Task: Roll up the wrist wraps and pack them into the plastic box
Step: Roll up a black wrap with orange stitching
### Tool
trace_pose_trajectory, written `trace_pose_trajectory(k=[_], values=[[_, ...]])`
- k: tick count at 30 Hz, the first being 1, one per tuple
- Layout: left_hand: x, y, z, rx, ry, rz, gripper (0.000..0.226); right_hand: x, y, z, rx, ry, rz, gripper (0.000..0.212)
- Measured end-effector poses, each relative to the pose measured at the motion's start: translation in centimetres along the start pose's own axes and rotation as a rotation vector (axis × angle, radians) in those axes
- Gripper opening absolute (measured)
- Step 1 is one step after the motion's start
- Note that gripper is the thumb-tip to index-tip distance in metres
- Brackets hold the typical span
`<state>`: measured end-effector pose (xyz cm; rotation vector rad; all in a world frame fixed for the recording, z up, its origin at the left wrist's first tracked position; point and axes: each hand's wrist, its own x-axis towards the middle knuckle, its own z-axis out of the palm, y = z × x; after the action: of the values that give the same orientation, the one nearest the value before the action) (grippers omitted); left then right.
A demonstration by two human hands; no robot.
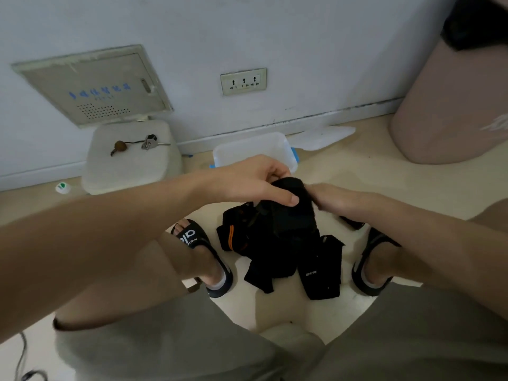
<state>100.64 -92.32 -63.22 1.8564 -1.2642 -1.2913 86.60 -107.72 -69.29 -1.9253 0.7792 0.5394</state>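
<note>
left hand [247, 182]: I see it curled over the top of a black wrist wrap [291, 204], thumb lying along the wrap's front; holding it
right hand [338, 200]: comes in from 3 o'clock, fingers tucked against the wrap's right edge; gripping it as far as I can tell, fingertips hidden behind the fabric
held wrap: raised above the floor pile, partly rolled; its loose end hangs into the heap
wrap pile [275, 243]: black straps heaped on the floor between my two sandalled feet; one with orange stripes at 9 o'clock of the pile, one flat with white lettering at 5 o'clock
plastic box [255, 151]: clear, open, on the floor at 12 o'clock of the hands, near the wall; blue clips at its sides
box lid [324, 136]: lying flat at 2 o'clock of the box, by the skirting
floor [384, 171]: pale beige, smooth
wall [302, 37]: white; socket plate [243, 81] above the box; grey access panel [93, 83] at 10 o'clock
white stool [132, 160]: under the panel; keys [149, 141] on top
</note>
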Motion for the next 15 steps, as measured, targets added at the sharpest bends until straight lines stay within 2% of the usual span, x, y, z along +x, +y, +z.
trace_pose_trajectory(k=[2,5,10,13,15], values=[[0.5,0.4,-0.3,0.0,0.002,0.013,0.024,0.3,-0.6,-0.2,0.209,0.1,-0.062,0.041],[1.6,0.2,-0.7,0.073,0.032,0.026,0.022,0.6,-1.4,-0.6,0.269,0.201,-0.123,0.045],[3.6,-1.9,-1.1,0.318,0.053,-0.037,0.031,1.0,-1.7,-1.6,-0.007,0.282,-0.181,0.057],[4.6,-3.4,-2.0,0.345,-0.026,-0.167,0.048,1.8,-1.1,-2.0,-0.371,0.28,-0.23,0.064],[5.0,-4.5,-2.9,0.357,-0.103,-0.228,0.049,2.7,-0.3,-2.5,-0.521,0.256,-0.191,0.067]])
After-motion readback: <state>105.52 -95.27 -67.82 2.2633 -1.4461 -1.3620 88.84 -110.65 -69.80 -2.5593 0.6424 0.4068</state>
